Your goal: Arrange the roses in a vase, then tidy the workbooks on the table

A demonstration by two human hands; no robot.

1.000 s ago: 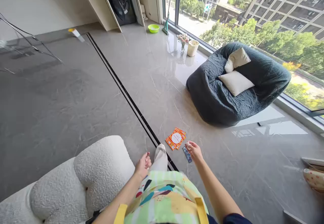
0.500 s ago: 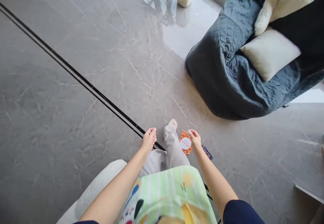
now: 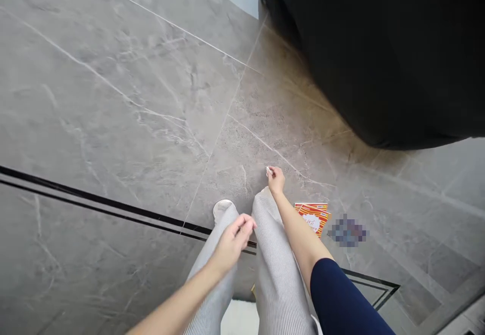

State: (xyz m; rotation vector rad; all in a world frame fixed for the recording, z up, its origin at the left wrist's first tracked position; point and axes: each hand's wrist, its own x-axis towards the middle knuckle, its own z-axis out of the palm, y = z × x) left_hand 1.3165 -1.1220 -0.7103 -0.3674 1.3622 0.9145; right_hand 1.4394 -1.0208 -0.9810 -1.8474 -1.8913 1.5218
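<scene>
My right hand (image 3: 276,180) reaches low in front of my right knee, its fingers pinched on a small white piece (image 3: 268,171); what kind of thing it is cannot be made out. Above my left thigh, my left hand (image 3: 238,235) is closed, thumb and fingers curled together. Whatever those fingers may hold is hidden. To the right of my right forearm, red and yellow patterned cards or packets (image 3: 311,218) with a white centre lie on the floor. Beside them is a pixelated, purplish flat item (image 3: 347,231).
Grey marbled floor tiles (image 3: 113,138) spread all around, crossed by a black double strip (image 3: 94,201). A large dark beanbag-like seat (image 3: 386,62) takes up the upper right. My legs in striped trousers (image 3: 280,269) and a light shoe (image 3: 223,208) are below.
My view has dropped closer to the floor, and the green patterned cloth on my lap is out of sight. My right hand has moved forward and down; my left hand stays nearer my body.
</scene>
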